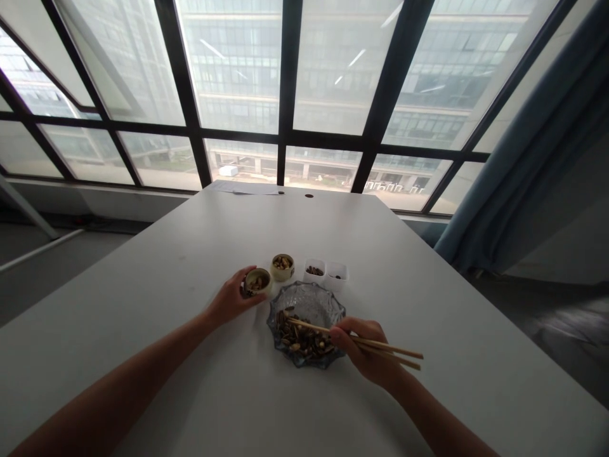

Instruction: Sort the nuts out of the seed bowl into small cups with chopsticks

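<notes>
My left hand is closed around a small round cup that holds some nuts or seeds, left of the glass bowl. In my right hand is a pair of wooden chopsticks, their tips down among the seeds. Those mixed seeds and nuts lie in the near part of a clear, scalloped glass bowl. Behind the bowl stands a second round cup with light-coloured nuts. Beside it are a square white cup with dark seeds and another white cup with a few dark bits.
Everything stands on a long white table. Papers lie at its far left edge, near two dark round spots. Large windows rise behind, and a blue-grey curtain hangs at the right.
</notes>
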The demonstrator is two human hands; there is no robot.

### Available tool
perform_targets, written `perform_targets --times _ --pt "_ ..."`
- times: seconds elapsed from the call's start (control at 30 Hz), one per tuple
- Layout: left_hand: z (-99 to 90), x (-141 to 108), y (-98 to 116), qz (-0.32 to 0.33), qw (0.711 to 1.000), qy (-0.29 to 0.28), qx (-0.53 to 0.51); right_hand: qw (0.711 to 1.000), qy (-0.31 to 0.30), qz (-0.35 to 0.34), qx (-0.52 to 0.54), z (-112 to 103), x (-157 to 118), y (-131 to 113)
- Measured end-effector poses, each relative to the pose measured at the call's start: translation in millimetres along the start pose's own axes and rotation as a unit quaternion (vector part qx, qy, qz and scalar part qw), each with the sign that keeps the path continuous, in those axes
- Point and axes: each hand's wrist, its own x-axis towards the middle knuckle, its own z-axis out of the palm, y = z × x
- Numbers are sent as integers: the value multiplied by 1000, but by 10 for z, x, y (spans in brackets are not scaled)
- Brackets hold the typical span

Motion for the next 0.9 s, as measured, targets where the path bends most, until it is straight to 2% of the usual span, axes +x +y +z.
perform_targets --times 0.13,0.47,0.67,0.9 --pt "-11 -22 1 -11 1000 -6 6 1000 -8 20 20 -57 13 5" --pt "-13 5 60 -10 1000 -8 16 999 -34 10 19 -87 142 11" --pt "10 13 58 -9 1000 -5 13 994 -99 -34 -13 -160 326 -122" --pt "29 10 79 -18 999 -4 27 993 -118 -13 -1 -235 627 -34"
